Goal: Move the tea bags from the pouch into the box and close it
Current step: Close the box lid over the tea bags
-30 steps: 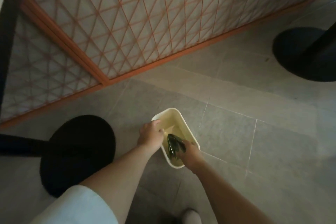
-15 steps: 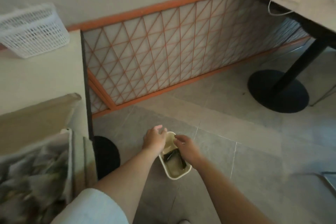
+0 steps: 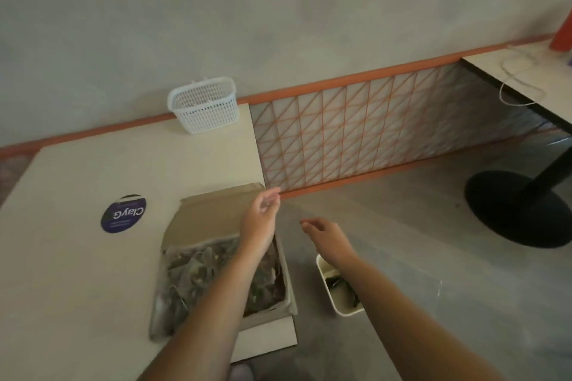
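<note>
Both hands (image 3: 261,218) empty above open box (image 3: 204,219)

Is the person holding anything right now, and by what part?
Nothing. The left hand hangs open above the box; the right hand is open too.

Not much to see on the person here tbh: two bare forearms coming in from about 6 o'clock, left hand (image 3: 259,219) and right hand (image 3: 325,233) both bare too. No sleeves, watch, rings or gloves showing.
</note>
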